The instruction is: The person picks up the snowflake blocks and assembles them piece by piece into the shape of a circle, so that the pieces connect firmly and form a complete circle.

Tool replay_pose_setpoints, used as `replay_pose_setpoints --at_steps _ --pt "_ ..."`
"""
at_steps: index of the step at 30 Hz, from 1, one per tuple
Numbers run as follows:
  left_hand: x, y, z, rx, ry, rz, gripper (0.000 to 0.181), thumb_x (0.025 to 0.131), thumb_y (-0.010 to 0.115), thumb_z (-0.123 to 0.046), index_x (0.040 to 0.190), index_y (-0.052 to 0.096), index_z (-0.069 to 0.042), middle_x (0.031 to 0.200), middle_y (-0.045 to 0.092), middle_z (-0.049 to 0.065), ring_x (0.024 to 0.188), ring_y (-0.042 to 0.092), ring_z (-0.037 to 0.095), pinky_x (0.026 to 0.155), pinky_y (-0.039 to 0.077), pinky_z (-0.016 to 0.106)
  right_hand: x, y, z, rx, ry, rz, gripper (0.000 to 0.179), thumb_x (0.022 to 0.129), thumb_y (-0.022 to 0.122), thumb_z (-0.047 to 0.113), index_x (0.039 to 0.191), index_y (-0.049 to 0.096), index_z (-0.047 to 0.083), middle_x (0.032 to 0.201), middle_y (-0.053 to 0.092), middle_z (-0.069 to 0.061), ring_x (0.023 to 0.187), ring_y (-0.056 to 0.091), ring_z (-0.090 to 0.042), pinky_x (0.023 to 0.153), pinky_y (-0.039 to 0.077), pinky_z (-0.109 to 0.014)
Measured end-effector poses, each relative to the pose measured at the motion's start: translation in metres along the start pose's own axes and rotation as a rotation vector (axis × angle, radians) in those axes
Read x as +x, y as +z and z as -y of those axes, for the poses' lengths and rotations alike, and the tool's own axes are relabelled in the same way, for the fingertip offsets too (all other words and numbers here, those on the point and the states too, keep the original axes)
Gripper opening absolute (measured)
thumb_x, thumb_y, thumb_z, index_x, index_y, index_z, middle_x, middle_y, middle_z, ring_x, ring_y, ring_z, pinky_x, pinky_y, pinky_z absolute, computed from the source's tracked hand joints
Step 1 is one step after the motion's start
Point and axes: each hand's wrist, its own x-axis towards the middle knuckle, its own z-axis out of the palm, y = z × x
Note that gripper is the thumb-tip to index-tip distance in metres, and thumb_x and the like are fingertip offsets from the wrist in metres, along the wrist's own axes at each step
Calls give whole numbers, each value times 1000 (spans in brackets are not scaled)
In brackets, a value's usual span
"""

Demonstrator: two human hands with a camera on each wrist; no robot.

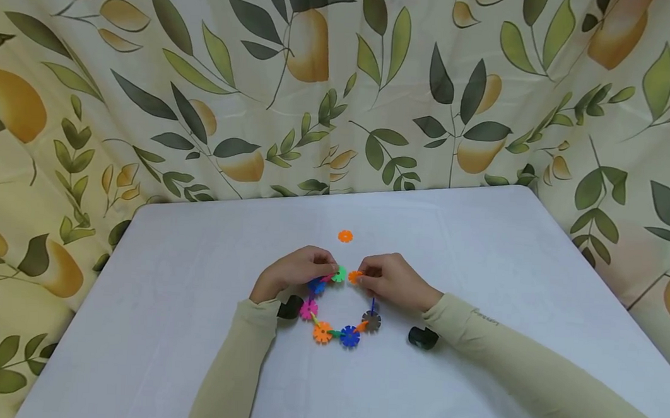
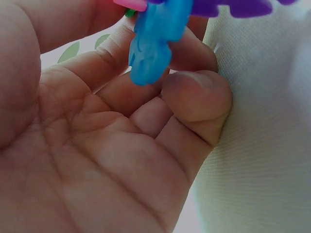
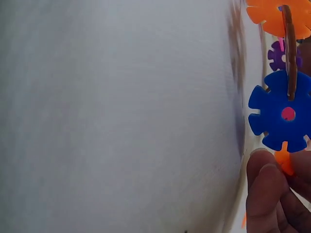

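Note:
A chain of notched plastic snowflake discs curves into a near ring between the hands, with an orange disc (image 1: pixel 323 333), a blue disc (image 1: pixel 350 337) and a brown disc (image 1: pixel 371 321) along its near side. My left hand (image 1: pixel 294 270) pinches the far left end, where a green disc (image 1: pixel 339 274) pokes out past the fingertips. Facing it across a small gap is an orange disc (image 1: pixel 355 277), pinched by my right hand (image 1: pixel 399 282) between thumb and fingers. In the right wrist view, a blue disc (image 3: pixel 277 116) joins that orange piece (image 3: pixel 284 162). A light blue disc (image 2: pixel 150 53) hangs before the left palm.
A single loose orange disc (image 1: pixel 345 236) lies on the white-covered table (image 1: pixel 196 258), beyond the hands. Black devices (image 1: pixel 422 338) sit by both wrists. Behind the table's far edge hangs a leaf-patterned curtain (image 1: pixel 316 126).

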Motion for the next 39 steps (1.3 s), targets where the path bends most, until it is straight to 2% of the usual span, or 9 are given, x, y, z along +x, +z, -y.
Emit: replay_pose_setpoints --at_steps 7,12,19,24,33,39 --pt "2 1 0 17 -1 -14 23 109 62 -21 104 75 -3 87 63 0 83 55 16 78 44 29 2 4 -1 -55 -84 -22 14 99 73 1 87 76 6 66 61 5 61 53 -9 60 45 -26" --pt "2 2 0 12 1 -16 22 109 62 -19 102 75 -2 85 62 -1 82 54 15 78 43 29 3 7 0 -87 -114 -47 12 98 73 -1 89 78 5 67 61 6 61 54 -7 62 48 -27" --pt "2 5 4 -13 -7 -14 19 109 62 -13 99 73 -2 84 60 0 79 52 16 73 42 28 6 11 5 -107 -134 -10 15 97 71 -5 86 77 3 62 56 11 55 51 -4 56 46 -25" --pt "2 6 7 -43 14 -2 17 108 60 -6 95 69 -1 82 59 1 75 50 16 69 41 27 10 13 8 -148 -171 12 18 97 71 -7 83 77 2 58 53 12 51 49 -2 54 46 -24" --pt "2 5 8 -14 52 10 15 106 60 -2 93 67 -1 80 57 0 73 51 15 69 41 27 19 13 8 -245 -266 0 15 91 71 -11 86 81 0 69 66 5 59 52 -3 56 49 -24" --pt "1 4 4 -6 71 22 15 107 59 -3 95 67 1 80 58 0 76 51 15 73 42 27 19 8 8 -248 -247 24 17 90 70 -11 87 81 2 73 68 3 60 51 -4 57 45 -24"
